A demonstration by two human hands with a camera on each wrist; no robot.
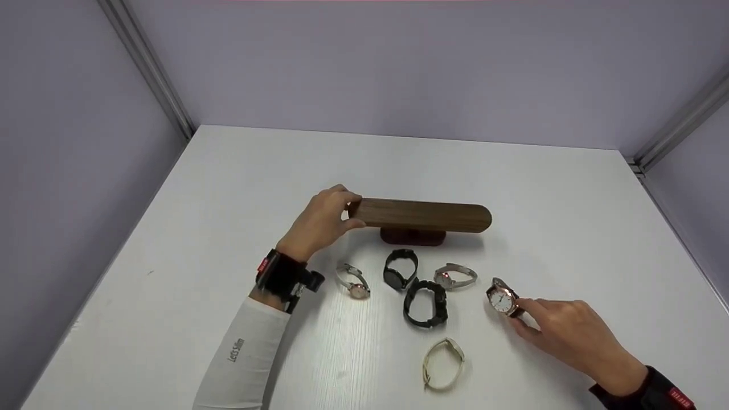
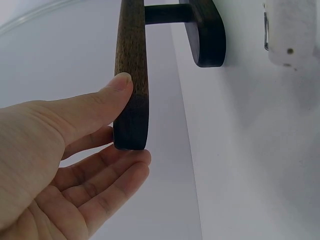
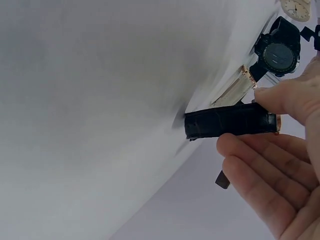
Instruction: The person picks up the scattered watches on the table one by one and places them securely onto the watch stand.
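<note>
A dark wooden bar (image 1: 421, 215) lies level on a dark red base (image 1: 413, 236) in the middle of the white table (image 1: 228, 188). My left hand (image 1: 352, 212) grips the bar's left end. In the left wrist view the thumb (image 2: 117, 90) presses the bar (image 2: 131, 75) and the fingers (image 2: 125, 165) curl under its tip. My right hand (image 1: 517, 313) pinches a white-faced, rose-gold watch (image 1: 502, 299) at the right. Its black leather strap (image 3: 230, 122) sits between thumb (image 3: 285, 97) and fingers (image 3: 255, 155), tilted up off the table.
Several other watches lie in front of the stand: a small silver one (image 1: 353, 282), a black one (image 1: 400, 269), a chunky black one (image 1: 426, 303), a silver one (image 1: 454, 276) and a cream one (image 1: 443, 363). Grey walls enclose the table on three sides.
</note>
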